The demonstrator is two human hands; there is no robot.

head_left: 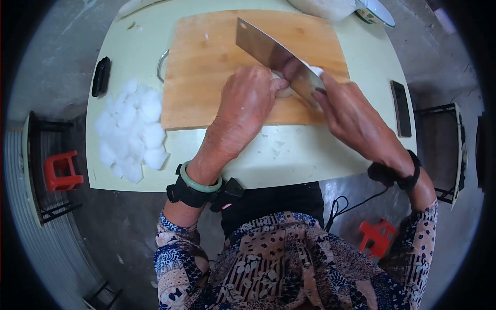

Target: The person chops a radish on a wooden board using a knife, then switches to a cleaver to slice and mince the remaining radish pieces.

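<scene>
Your right hand [347, 111] is closed round the cleaver [268, 51], its blade slanting across the white piece [316, 70], just right of your left hand [247, 106], which is curled down on it.

Right hand [351, 111] gripping cleaver [276, 59], left hand [245, 106] steadying white piece [315, 71]

The left hand [247, 101] lies back-up at the centre of the frame, fingers curled down out of sight under the knuckles, its wrist [199, 178] straight below it. The right hand [351, 116] is clenched in a fist just right of it, its forearm [421, 191] running to the lower right.
</scene>
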